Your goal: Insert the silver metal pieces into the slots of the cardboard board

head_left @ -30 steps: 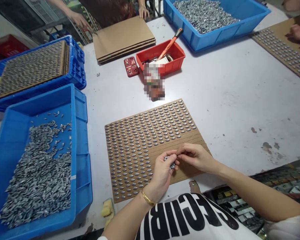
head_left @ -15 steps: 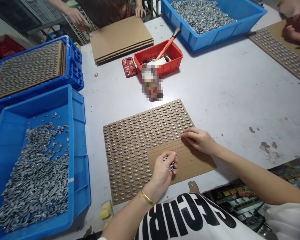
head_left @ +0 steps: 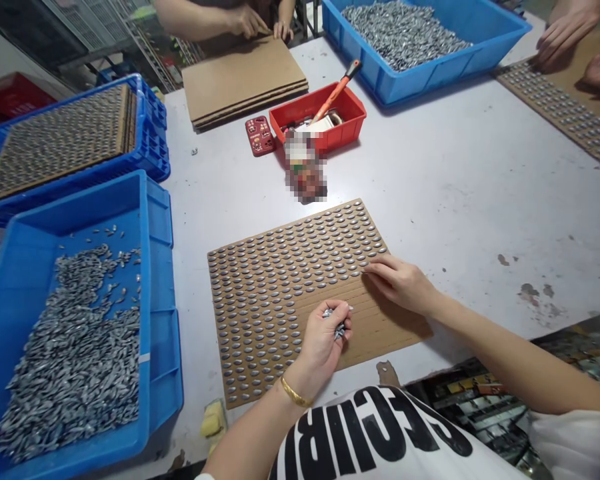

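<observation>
My left hand (head_left: 321, 337) is closed around a handful of small grey spindle-shaped metal pieces (head_left: 337, 327), one tip showing at the thumb. It is held over the bare lower part of a corrugated cardboard sheet (head_left: 385, 327). Rows of the same metal pieces (head_left: 280, 267) lie across the sheet's upper and left parts. My right hand (head_left: 403, 283) has its thumb and fingers pinched together at the sheet, by the right end of the lowest long row. Whatever its fingertips hold is hidden.
On the left stand a blue bin (head_left: 155, 333) of loose pieces and a blue crate (head_left: 150, 127) with filled sheets. Ahead are a red box (head_left: 343, 133), stacked cardboard (head_left: 245, 73) and another blue bin (head_left: 450, 73). Co-workers' hands (head_left: 570, 33) show at the far side and right.
My left hand has shifted slightly, and a metal piece now sticks out at its thumb. My right hand stays almost still. Co-workers' hands have moved over the stacked cardboard and the right-hand sheet.
</observation>
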### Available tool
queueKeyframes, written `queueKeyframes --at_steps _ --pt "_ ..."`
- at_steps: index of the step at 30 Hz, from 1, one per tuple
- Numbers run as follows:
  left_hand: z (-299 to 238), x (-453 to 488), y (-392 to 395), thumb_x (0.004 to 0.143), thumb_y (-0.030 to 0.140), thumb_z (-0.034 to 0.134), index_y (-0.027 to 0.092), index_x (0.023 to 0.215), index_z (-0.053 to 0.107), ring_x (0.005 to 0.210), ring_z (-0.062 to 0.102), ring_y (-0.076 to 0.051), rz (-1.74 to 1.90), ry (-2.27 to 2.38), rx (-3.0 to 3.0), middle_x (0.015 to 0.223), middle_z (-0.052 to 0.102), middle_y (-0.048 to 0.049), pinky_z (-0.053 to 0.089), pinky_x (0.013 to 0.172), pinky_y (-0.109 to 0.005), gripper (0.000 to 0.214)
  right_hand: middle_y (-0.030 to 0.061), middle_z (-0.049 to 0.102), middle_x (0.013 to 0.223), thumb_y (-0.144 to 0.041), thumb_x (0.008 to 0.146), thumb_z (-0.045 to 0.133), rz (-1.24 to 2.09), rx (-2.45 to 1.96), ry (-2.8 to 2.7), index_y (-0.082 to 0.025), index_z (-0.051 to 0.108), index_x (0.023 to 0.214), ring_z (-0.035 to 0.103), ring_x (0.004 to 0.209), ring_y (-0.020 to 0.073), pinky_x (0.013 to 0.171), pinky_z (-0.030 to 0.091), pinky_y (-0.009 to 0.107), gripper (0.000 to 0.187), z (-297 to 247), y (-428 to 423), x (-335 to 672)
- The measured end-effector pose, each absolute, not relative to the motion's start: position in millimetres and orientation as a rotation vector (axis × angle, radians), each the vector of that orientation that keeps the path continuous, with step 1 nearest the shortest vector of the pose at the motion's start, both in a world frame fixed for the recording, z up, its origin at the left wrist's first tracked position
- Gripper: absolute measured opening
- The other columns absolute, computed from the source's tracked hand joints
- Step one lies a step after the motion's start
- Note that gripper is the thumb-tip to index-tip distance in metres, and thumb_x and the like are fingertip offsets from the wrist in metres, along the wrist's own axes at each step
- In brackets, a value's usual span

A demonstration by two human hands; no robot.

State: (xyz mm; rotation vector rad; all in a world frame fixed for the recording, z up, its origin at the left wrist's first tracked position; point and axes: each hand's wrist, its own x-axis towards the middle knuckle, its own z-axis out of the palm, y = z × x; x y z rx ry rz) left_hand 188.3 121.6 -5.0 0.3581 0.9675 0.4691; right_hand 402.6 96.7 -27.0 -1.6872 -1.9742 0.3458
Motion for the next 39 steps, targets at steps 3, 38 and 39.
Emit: queueKeyframes --at_steps 3,38,39 --pt "-3.7 188.5 124.2 0.069 0.033 0.078 0.015 0.086 0.062 0.061 0.052 -0.006 0.482 0.961 0.356 0.076 0.061 -0.0019 0.038 0.050 -0.016 0.029 0.0074 0.064 0.094 -0.025 0.092 0.049 0.612 -1.575 -1.827 -0.022 0.061 0.104 0.060 0.084 0.0184 0.072 0.050 0.031 0.017 -14.0 87.1 384.5" --pt "-0.4 198.0 121.3 0.074 0.026 0.069 0.014 0.100 0.060 0.066 0.062 -0.014 0.398 0.985 0.361 0.082 0.065 -0.0074 0.044 0.052 -0.022 0.030 0.0071 0.060 0.093 -0.021 0.094 0.043 0.273 -1.862 -1.943 -0.021 0.061 0.091 0.057 0.078 0.0173 0.069 0.047 0.028 0.019 -42.0 96.0 422.3" --pt "0.2 197.8 121.1 0.074 0.025 0.069 0.014 0.100 0.060 0.066 0.062 -0.014 0.408 0.988 0.366 0.082 0.066 -0.0072 0.045 0.052 -0.022 0.029 0.0072 0.060 0.093 -0.021 0.094 0.042 0.276 -1.855 -1.948 -0.021 0.061 0.091 0.057 0.078 0.0171 0.069 0.047 0.027 0.019 -41.9 96.1 422.6"
